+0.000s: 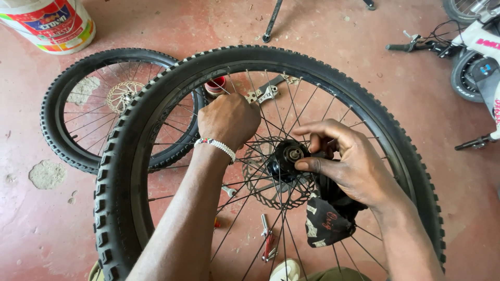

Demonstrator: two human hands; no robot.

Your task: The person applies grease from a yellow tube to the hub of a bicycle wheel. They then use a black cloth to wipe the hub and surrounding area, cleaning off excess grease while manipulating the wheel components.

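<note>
1. Front wheel: a knobby-tyred bicycle wheel held on edge in front of the person, hub facing up toward the camera, which gives both hands access to the axle through the spokes.
2. Second wheel: lies flat on the red floor beyond and to the left of the left hand, partly overlapped by the front wheel's tyre.
3. Left hand: clenched among the upper spokes; what it grips cannot be told. It appears to brace the wheel.
4. Right hand: thumb and fingertips pinch the black hub, with a dark rag bunched under the palm.
5. Brake disc: sits behind the hub, below the left hand.
6. Obstructions: spokes cross every approach to the hub; small tools lie on the floor below the right hand.
</note>
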